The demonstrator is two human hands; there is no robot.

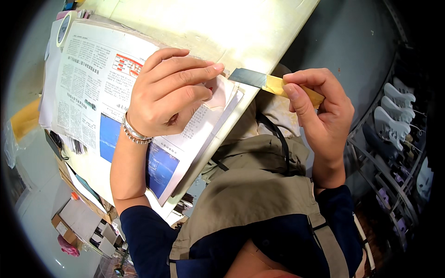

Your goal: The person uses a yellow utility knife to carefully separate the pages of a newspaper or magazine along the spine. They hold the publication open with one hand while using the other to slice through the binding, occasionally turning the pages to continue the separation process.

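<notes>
My right hand (320, 99) grips a flat-bladed knife (248, 78) by its yellow-wrapped handle, thumb on top and fingers curled beneath. The knife's broad grey blade points left, its tip close to the fingertips of my left hand (169, 90). That hand is palm down over the newspaper (88, 65), with its fingers spread and stretched to the right; its thumb is hidden. Beneath and beside its fingers, a small pale pink piece (217, 92) lies near the table's edge, partly covered. I cannot make out what the piece is.
The newspaper lies in a stack on a pale table (204, 23), whose edge slants past my lap. A roll of tape (64, 28) rests at the far left. On the right stands a metal rack (384, 167) with white shaped pieces (391, 123). A cardboard box (65, 229) is at lower left.
</notes>
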